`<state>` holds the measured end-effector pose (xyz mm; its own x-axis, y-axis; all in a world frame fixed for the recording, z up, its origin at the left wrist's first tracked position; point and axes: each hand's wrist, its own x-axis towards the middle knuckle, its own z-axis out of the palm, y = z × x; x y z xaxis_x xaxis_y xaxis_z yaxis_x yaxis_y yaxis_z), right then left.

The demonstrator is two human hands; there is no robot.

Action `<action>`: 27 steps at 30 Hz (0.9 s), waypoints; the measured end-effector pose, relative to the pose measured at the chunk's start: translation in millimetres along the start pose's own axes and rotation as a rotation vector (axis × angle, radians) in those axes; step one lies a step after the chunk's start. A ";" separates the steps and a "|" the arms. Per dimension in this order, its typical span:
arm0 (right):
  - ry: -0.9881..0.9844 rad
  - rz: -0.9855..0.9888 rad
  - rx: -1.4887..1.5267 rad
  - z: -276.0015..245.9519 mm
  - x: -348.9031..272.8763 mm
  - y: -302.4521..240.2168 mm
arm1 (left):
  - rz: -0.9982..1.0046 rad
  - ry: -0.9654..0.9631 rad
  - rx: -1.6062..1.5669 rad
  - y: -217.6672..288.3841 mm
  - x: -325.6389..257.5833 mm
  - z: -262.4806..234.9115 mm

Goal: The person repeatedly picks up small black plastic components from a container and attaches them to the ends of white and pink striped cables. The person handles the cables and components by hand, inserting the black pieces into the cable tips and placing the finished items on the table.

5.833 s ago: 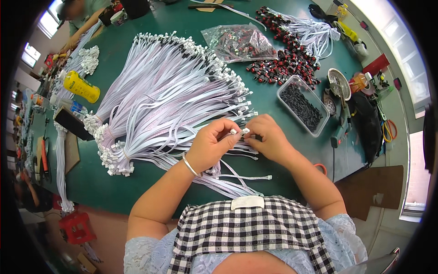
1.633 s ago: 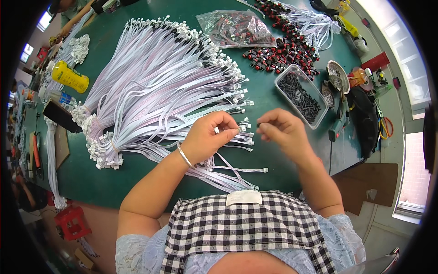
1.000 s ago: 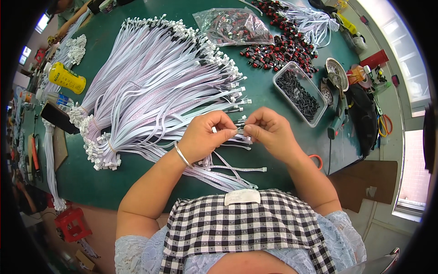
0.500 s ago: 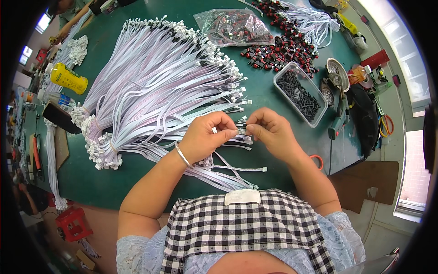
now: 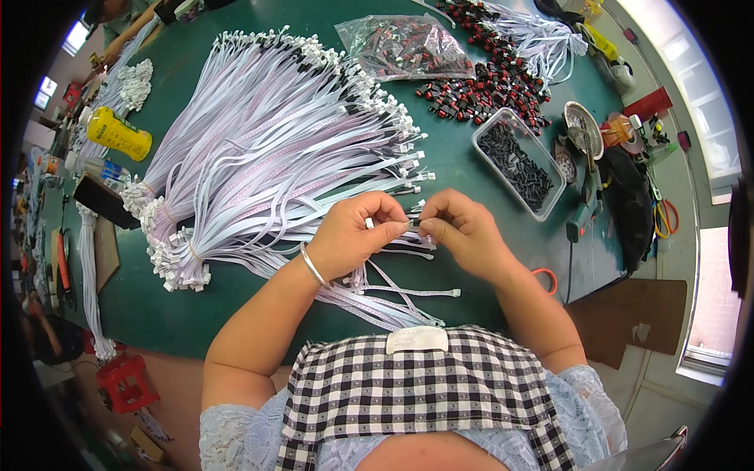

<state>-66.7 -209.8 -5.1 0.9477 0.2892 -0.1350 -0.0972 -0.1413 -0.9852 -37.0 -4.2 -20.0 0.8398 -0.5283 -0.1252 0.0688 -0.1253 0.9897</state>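
Note:
My left hand, with a silver bangle at the wrist, is closed in a pinch on a white flat ribbon cable near its end. Facing it, my right hand has thumb and forefinger pressed together at that same end. The fingertips nearly meet, and a bit of black shows between them; the small piece in the right pinch is hidden. Under and behind the left hand spreads a big fan of white ribbon cables. White connectors tip them, with black sleeves on several far ends.
Right of the hands stands a clear plastic tub of short black sleeves. Beyond lie red-and-black small parts and a clear bag of them. A yellow bottle lies left; a hot glue gun and orange-handled scissors lie right.
My right hand has shifted slightly left, bringing its fingertips closer to the left hand's. The left hand stays almost still.

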 end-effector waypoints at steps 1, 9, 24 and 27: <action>0.011 -0.013 0.004 0.9 0.1 1.4 | -0.003 0.003 -0.003 0.4 0.2 -0.2; 0.044 -0.069 -0.009 4.7 3.2 5.2 | -0.020 0.011 -0.028 1.5 0.1 -0.3; -0.017 -0.314 -0.547 -5.1 5.9 -10.6 | 0.049 -0.196 -0.201 -9.0 -0.6 -7.9; -0.055 -0.568 -0.734 -11.5 10.8 -10.0 | 0.008 -0.216 -0.137 -3.1 0.2 -9.3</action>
<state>-52.0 -216.2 4.6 0.7768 0.5402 0.3237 0.6113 -0.5233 -0.5937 -32.0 3.8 -22.5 0.7068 -0.6980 -0.1151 0.1475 -0.0138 0.9890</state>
